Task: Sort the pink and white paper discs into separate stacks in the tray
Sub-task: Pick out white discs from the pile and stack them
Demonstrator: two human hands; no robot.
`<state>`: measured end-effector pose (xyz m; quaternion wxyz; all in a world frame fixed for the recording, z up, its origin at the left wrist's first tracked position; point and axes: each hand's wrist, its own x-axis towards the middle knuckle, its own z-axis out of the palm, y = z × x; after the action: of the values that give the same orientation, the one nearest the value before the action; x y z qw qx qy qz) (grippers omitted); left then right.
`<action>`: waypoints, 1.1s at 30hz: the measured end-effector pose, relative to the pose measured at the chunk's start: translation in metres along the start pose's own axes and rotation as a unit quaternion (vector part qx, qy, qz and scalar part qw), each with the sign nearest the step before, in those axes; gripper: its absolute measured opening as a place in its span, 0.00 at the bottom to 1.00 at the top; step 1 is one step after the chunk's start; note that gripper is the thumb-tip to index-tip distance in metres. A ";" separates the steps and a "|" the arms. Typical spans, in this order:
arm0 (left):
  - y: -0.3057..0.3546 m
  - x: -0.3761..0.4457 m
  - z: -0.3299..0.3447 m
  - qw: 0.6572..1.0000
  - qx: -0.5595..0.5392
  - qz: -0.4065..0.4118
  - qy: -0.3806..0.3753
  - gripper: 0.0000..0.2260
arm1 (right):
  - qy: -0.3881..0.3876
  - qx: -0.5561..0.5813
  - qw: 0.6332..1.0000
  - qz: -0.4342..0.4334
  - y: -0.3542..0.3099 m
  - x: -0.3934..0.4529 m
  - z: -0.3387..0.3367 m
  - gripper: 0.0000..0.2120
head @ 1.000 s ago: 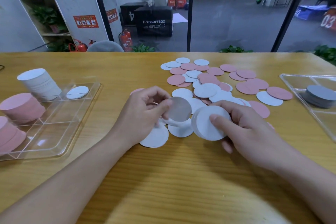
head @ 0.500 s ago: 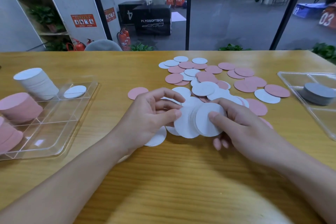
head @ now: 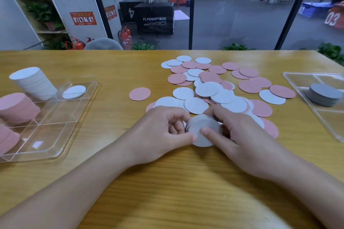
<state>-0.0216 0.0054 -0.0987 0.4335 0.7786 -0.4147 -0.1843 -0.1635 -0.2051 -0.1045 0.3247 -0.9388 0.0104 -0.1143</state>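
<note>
On wooden table (head: 167,182), paper discs (head: 214,87); gym floor (head: 232,22) beyond.

You've got a small stack of white discs (head: 202,129) pinched between left hand (head: 160,132) and right hand (head: 240,135), tilted on edge, low over the desk (head: 167,191). Loose pink & white discs (head: 214,87) lie scattered and overlapping just behind it; one lone pink disc (head: 140,94) sits apart at their left. Clear tray (head: 55,126) at far left holds a tall white stack (head: 33,82), pink stacks (head: 17,108) and a single white disc (head: 74,92).
</note>
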 end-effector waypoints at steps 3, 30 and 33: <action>0.000 -0.002 0.003 1.000 0.024 -0.003 -0.006 0.07 | -0.030 -0.030 0.999 0.000 -0.001 0.000 0.006 0.06; -0.034 -0.061 -0.029 0.957 0.228 0.019 0.178 0.08 | -0.101 0.220 0.955 0.169 -0.023 -0.008 -0.002 0.11; -0.038 -0.063 -0.035 0.958 0.252 -0.070 0.120 0.12 | -0.080 0.142 0.978 0.129 -0.023 -0.010 0.002 0.09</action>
<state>-0.0178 0.0854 -0.1158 0.2554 0.9060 -0.3375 -0.0088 -0.1738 -0.1853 -0.0937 0.4666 -0.8799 0.0895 0.0039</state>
